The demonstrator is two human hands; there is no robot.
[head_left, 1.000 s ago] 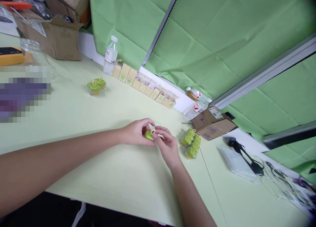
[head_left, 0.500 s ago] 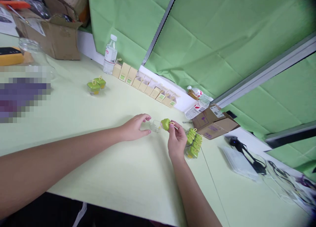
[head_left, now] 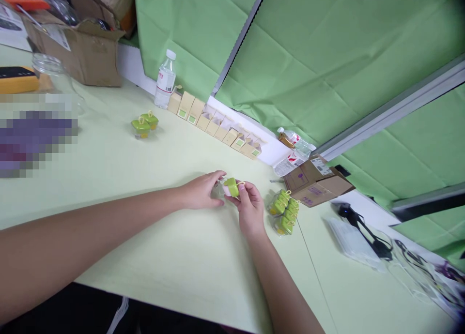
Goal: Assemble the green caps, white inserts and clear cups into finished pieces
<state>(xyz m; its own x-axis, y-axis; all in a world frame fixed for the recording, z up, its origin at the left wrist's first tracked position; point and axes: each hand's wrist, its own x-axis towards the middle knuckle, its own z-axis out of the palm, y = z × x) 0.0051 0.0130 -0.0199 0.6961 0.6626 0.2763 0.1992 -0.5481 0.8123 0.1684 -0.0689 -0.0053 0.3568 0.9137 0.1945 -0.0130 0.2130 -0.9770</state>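
Observation:
My right hand (head_left: 251, 208) pinches a green lid (head_left: 231, 186) with a pale yellow loop, tilted on its side with its whitish underside facing left. Just left of the lid, a small clear container (head_left: 218, 190) sits between the thumb and fingers of my left hand (head_left: 200, 191), which curl around it. The lid is right beside the container; whether they touch is hard to see. To the right of my right hand stands a cluster of several clear containers with green lids (head_left: 286, 210). Two more lidded containers (head_left: 144, 125) stand farther back on the left.
Small beige cartons (head_left: 214, 125) line the wall beside a water bottle (head_left: 165, 82). Bottles (head_left: 290, 164) and a cardboard box (head_left: 316, 181) are at the back right. Cables (head_left: 374, 237) and clear plastic (head_left: 354, 239) lie far right. A jar (head_left: 54, 77) and an open carton (head_left: 90, 58) stand left.
My right hand has moved left with the green lid, bringing it up to the clear container. My left hand's fingers have come around the container.

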